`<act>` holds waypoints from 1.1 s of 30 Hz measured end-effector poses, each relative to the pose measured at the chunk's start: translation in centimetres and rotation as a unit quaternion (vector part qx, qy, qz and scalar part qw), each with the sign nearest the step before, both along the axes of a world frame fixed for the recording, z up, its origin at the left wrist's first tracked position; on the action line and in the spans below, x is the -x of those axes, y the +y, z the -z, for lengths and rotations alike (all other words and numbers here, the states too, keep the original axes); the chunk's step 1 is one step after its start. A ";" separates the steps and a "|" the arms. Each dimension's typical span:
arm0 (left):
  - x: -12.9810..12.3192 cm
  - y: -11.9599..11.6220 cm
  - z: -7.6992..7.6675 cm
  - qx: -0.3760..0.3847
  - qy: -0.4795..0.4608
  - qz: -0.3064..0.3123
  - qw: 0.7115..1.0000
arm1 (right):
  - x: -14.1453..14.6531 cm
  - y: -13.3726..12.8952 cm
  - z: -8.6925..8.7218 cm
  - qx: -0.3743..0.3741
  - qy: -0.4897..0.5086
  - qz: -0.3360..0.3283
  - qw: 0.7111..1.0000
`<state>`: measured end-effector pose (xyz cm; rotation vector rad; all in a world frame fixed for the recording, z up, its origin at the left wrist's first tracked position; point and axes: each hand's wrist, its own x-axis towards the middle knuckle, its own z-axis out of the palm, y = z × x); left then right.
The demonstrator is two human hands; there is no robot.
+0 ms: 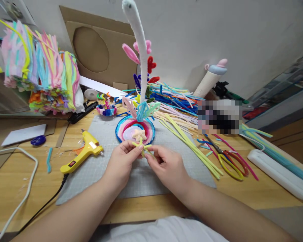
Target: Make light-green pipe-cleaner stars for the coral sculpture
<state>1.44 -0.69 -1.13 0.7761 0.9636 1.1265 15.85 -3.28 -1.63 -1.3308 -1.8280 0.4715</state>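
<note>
Between my two hands is a small yellow star-shaped piece of bent pipe cleaner (142,147). The thumb and fingers of my left hand (125,158) pinch its left side. On its lower right, my right hand (168,163) grips it with the fingertips. Just behind it stands a pipe cleaner craft with a round striped base (120,129) in blue, white and red. A cream star-shaped piece (139,134) shows on that base. From the back of the base rises a tall white fuzzy stem (142,50), with coloured loops of pipe cleaner around it.
A yellow hot glue gun (84,151) lies left on the grey cutting mat (103,185). Yellow-green pipe cleaners (192,144) and scissors (229,164) lie right, near a white power strip (277,173). Bundled pipe cleaners (42,67) stand back left, before a cardboard sheet (118,50).
</note>
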 end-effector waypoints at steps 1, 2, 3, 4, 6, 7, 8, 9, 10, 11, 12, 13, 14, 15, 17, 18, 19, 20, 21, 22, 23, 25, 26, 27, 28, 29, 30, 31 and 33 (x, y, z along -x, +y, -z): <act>0.0 0.0 0.0 0.002 0.000 -0.002 1.000 | 0.0 0.0 -0.1 -0.012 -0.009 -0.007 1.000; -0.1 0.0 0.0 0.004 0.001 -0.003 1.000 | -0.1 0.0 -0.1 -0.022 -0.021 -0.014 0.999; -0.1 -0.1 0.1 0.006 0.003 -0.004 1.000 | -0.1 0.0 -0.2 -0.033 -0.034 -0.018 0.999; -0.2 -0.1 0.1 0.007 0.006 -0.004 1.000 | -0.1 0.0 -0.2 -0.043 -0.049 -0.020 0.998; -0.2 -0.2 0.1 0.001 0.020 -0.003 1.000 | -0.2 -0.1 -0.3 -0.068 -0.081 -0.021 0.994; -0.2 -0.2 0.1 -0.007 0.035 -0.002 0.999 | -0.3 0.0 -0.3 -0.081 -0.099 -0.021 0.992; -0.2 -0.2 0.0 -0.018 0.055 -0.002 0.998 | -0.5 0.0 -0.4 -0.093 -0.118 -0.025 0.988; -0.1 -0.1 -0.1 -0.029 0.079 0.001 0.996 | -0.7 0.1 -0.5 -0.104 -0.138 -0.030 0.984; 0.1 -0.1 -0.3 -0.039 0.103 0.006 0.994 | -0.9 0.2 -0.6 -0.113 -0.155 -0.039 0.981; 0.2 0.0 -0.5 -0.046 0.126 0.018 0.991 | -1.1 0.3 -0.8 -0.119 -0.164 -0.051 0.978; 0.4 0.1 -0.8 -0.051 0.144 0.035 0.988 | -1.4 0.5 -1.0 -0.119 -0.167 -0.065 0.976; 0.6 0.2 -1.0 -0.053 0.159 0.059 0.984 | -1.7 0.7 -1.3 -0.112 -0.163 -0.082 0.977; 0.8 0.3 -1.3 -0.052 0.171 0.087 0.980 | -2.0 0.9 -1.6 -0.093 -0.152 -0.101 0.979; 1.0 0.5 -1.5 -0.048 0.181 0.116 0.975 | -2.3 1.1 -2.0 -0.065 -0.142 -0.123 0.980; 1.4 0.6 -1.8 -0.034 0.191 0.181 0.964 | -2.8 1.4 -2.6 0.014 -0.111 -0.167 0.980; 1.6 0.7 -1.9 -0.026 0.192 0.211 0.958 | -2.9 1.5 -2.9 0.055 -0.092 -0.187 0.976; 1.7 0.7 -1.9 -0.017 0.190 0.242 0.951 | -3.0 1.6 -3.1 0.094 -0.071 -0.206 0.972; 1.9 0.8 -1.9 -0.007 0.185 0.271 0.945 | -3.1 1.7 -3.3 0.127 -0.049 -0.223 0.965; 2.0 0.8 -1.9 0.003 0.174 0.295 0.940 | -3.1 1.8 -3.5 0.154 -0.028 -0.238 0.959; 2.1 0.8 -1.8 0.015 0.156 0.313 0.937 | -3.1 1.8 -3.6 0.174 -0.008 -0.250 0.952; 2.2 0.8 -1.8 0.031 0.131 0.328 0.935 | -3.1 1.9 -3.7 0.187 0.012 -0.261 0.947; 2.3 0.8 -1.7 0.075 0.065 0.339 0.935 | -3.2 2.0 -3.8 0.181 0.053 -0.281 0.941; 2.3 0.8 -1.7 0.099 0.030 0.339 0.935 | -3.2 2.0 -3.7 0.163 0.073 -0.292 0.939; 2.3 0.8 -1.6 0.122 -0.002 0.338 0.933 | -3.2 2.1 -3.6 0.138 0.091 -0.307 0.937; 2.3 0.8 -1.6 0.140 -0.030 0.339 0.930 | -3.2 2.1 -3.4 0.108 0.106 -0.322 0.935; 2.3 0.8 -1.5 0.153 -0.053 0.339 0.927 | -3.2 2.1 -3.2 0.076 0.117 -0.334 0.932; 2.2 0.7 -1.4 0.162 -0.073 0.340 0.923 | -3.2 2.1 -3.0 0.046 0.123 -0.342 0.930; 2.2 0.7 -1.4 0.168 -0.090 0.341 0.921 | -3.2 2.1 -2.7 0.016 0.125 -0.344 0.930; 2.1 0.7 -1.2 0.174 -0.118 0.336 0.918 | -3.0 2.0 -2.2 -0.043 0.118 -0.329 0.936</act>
